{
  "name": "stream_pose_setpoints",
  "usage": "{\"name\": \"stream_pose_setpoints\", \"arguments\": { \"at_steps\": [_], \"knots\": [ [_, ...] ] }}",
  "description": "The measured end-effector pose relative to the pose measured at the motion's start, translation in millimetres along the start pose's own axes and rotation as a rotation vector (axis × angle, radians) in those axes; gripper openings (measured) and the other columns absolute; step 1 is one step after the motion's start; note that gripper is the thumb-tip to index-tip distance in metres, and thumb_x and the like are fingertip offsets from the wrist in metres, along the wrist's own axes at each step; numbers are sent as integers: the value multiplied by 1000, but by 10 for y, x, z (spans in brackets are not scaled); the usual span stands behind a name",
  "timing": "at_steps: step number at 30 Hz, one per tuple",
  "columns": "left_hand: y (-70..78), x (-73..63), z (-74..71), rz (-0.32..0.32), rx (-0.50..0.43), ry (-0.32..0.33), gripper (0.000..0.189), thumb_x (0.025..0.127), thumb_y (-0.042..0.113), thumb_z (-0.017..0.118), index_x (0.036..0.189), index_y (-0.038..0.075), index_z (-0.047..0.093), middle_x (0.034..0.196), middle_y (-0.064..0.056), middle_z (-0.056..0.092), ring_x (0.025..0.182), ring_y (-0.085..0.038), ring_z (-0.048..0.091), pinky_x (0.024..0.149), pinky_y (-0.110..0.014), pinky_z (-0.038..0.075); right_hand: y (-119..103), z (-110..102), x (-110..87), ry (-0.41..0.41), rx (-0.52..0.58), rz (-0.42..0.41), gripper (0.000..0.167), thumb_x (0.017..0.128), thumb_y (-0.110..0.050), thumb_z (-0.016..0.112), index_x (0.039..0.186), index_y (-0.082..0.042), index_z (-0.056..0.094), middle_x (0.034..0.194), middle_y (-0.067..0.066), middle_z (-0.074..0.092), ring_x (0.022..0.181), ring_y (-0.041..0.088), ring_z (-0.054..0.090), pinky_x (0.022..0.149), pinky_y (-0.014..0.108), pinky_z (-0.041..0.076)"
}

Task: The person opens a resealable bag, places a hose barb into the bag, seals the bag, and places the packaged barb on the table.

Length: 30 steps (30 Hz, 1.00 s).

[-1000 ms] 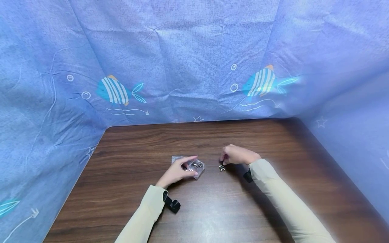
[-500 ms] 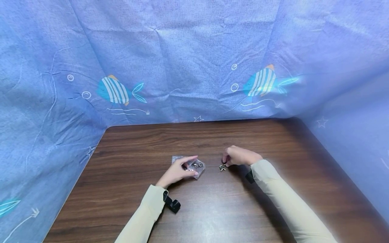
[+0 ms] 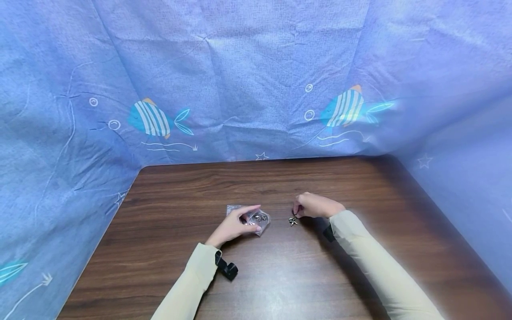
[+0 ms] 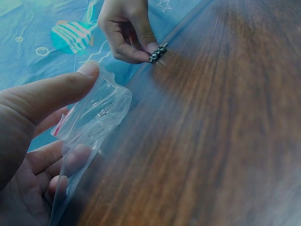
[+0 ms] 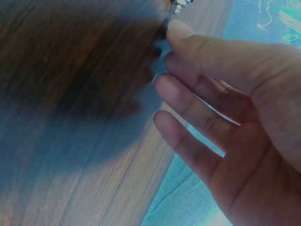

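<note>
In the head view my left hand (image 3: 236,226) holds a clear zip bag (image 3: 262,230) with its mouth spread between thumb and fingers. Several small shiny metal pieces (image 3: 261,218) lie inside the bag. The left wrist view shows the bag's red zip strip (image 4: 59,126) by the fingers. My right hand (image 3: 316,205) reaches down to a small cluster of metal pieces (image 3: 293,221) on the table. Its thumb and forefinger pinch at the cluster's edge, as the left wrist view shows; the other fingers curve loosely. In the right wrist view the thumb hides the forefinger's tip.
The dark wood-grain table (image 3: 272,271) reaches back to a blue fish-print curtain (image 3: 248,89), which also hangs along both sides. Black wrist straps (image 3: 228,269) sit at the sleeve cuffs. The right hand casts a shadow across the tabletop.
My right hand has shifted slightly right and stays low at the metal cluster, its fingertips working there. The left hand and the bag have stayed in place.
</note>
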<state>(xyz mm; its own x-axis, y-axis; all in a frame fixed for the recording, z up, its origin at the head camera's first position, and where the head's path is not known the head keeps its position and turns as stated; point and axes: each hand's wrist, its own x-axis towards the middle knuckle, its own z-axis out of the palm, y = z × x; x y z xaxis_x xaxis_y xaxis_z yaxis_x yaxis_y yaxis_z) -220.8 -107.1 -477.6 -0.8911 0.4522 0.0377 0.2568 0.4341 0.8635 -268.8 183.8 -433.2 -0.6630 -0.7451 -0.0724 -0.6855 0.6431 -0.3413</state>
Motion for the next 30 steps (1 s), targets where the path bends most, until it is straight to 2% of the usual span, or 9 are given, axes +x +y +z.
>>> {"name": "stream_pose_setpoints", "arguments": {
  "at_steps": [4, 11, 17, 23, 30],
  "knots": [
    [-92, 29, 15, 2, 5, 15, 67, 78, 24, 81, 138, 13, 54, 96, -14, 61, 85, -24, 52, 67, -22, 40, -5, 2, 12, -3, -15, 0, 6, 83, -4, 71, 81, -9, 74, 81, -1, 71, 82, 11, 66, 75, 24, 52],
    [-92, 15, 2, -2, 9, 8, 66, 77, 31, 81, 137, 19, 55, 93, -4, 60, 82, -14, 50, 68, -24, 42, -27, -17, 27, 9, -19, 0, 6, 85, -7, 70, 85, -9, 75, 85, 0, 71, 86, 14, 67, 78, 26, 52],
    [-88, 14, 3, 5, 9, 10, 66, 77, 31, 81, 137, 19, 55, 92, -4, 60, 82, -14, 51, 68, -24, 42, -84, -64, 49, 44, -10, -51, 5, 85, -7, 70, 86, -5, 74, 85, 1, 68, 83, 15, 65, 77, 23, 53],
    [-81, 15, 1, 11, -8, 14, 68, 76, 31, 82, 136, 18, 56, 92, -7, 61, 83, -17, 51, 68, -23, 42, -151, -100, 88, 70, 0, -67, 5, 86, -8, 69, 88, -5, 73, 85, 0, 67, 82, 14, 65, 77, 23, 53],
    [-84, 16, 0, 9, -3, 15, 68, 75, 32, 82, 136, 18, 56, 91, -4, 60, 82, -14, 51, 68, -23, 42, -222, -118, 149, 96, 1, -75, 5, 86, -10, 69, 88, -6, 72, 86, -1, 66, 82, 13, 65, 77, 23, 53]
  ]
}}
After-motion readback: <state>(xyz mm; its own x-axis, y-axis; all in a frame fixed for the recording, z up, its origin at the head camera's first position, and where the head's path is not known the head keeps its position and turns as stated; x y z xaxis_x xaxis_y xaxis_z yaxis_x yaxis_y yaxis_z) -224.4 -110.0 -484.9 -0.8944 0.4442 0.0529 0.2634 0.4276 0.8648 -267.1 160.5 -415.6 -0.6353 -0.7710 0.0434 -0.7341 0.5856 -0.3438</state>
